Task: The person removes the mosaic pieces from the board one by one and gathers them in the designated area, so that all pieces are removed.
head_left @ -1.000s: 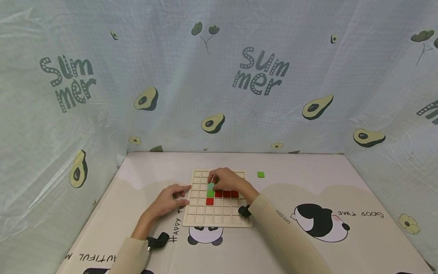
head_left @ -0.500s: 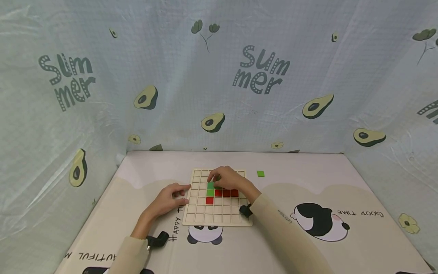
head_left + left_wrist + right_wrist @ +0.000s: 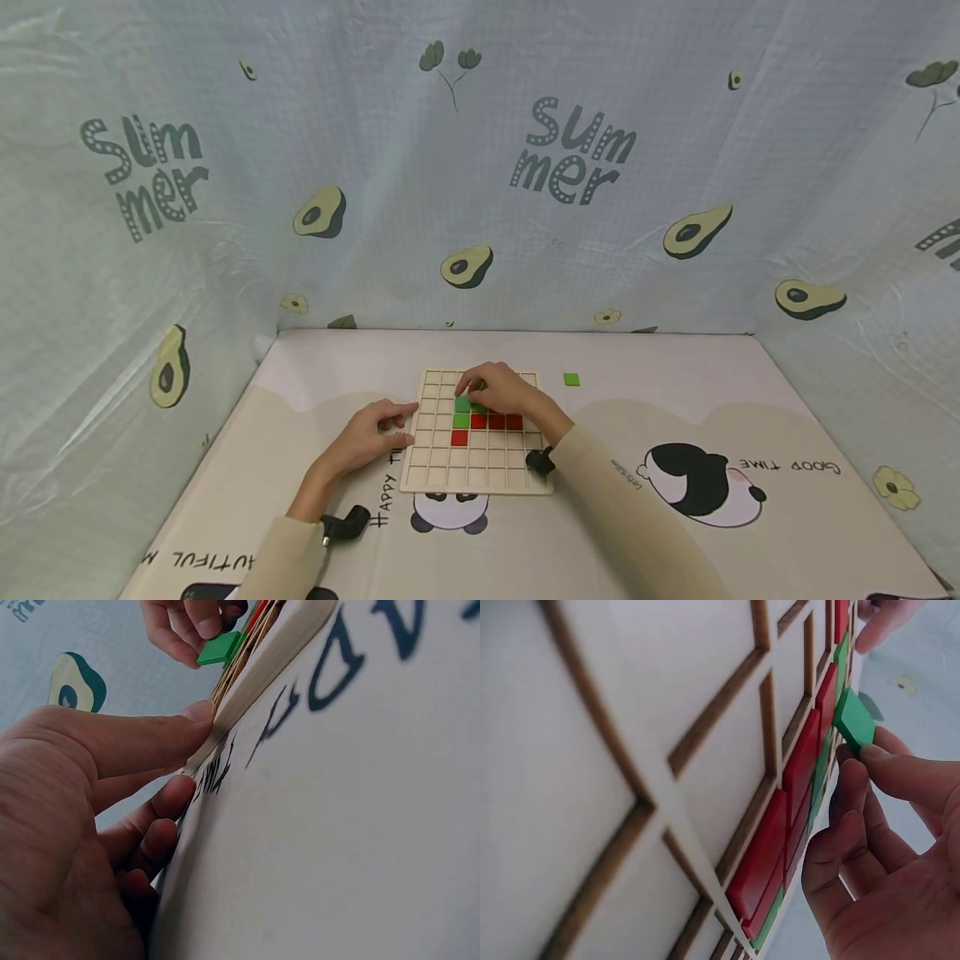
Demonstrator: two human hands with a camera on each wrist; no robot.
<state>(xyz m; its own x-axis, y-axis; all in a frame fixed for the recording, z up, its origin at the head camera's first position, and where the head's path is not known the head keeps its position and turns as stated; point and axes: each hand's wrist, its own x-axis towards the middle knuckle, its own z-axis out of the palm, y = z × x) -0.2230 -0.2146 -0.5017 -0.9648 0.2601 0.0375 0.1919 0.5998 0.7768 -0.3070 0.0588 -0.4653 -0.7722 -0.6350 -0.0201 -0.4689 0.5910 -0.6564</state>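
Fingers and thumb of the right hand (image 3: 497, 390) pinch a green tile (image 3: 855, 720) by its edge, holding it tilted over the wooden grid board (image 3: 477, 477); whether its lower edge touches the board is hard to tell. Left hand (image 3: 366, 435) and board meet at the left rim, where the thumb and forefinger, spread apart, rest against the wood; this hand is relaxed, its other fingers loosely bent beneath.

The board lies flat on the table (image 3: 660, 375), between the two hands. Just on the near side of the held tile, a seated green tile (image 3: 461, 421) fills one square. A row of three red tiles (image 3: 496, 422) runs rightward from it, and a single red tile (image 3: 459, 437) sits in the square on its near side. Another patch of green shows partly under the right hand.

Well apart from these, beyond the board's far right corner, a loose green tile (image 3: 572, 379) lies on the table. A printed panda (image 3: 450, 515) peeks out along the board's near edge. Behind hangs a pale cloth (image 3: 360, 125) with avocado prints.
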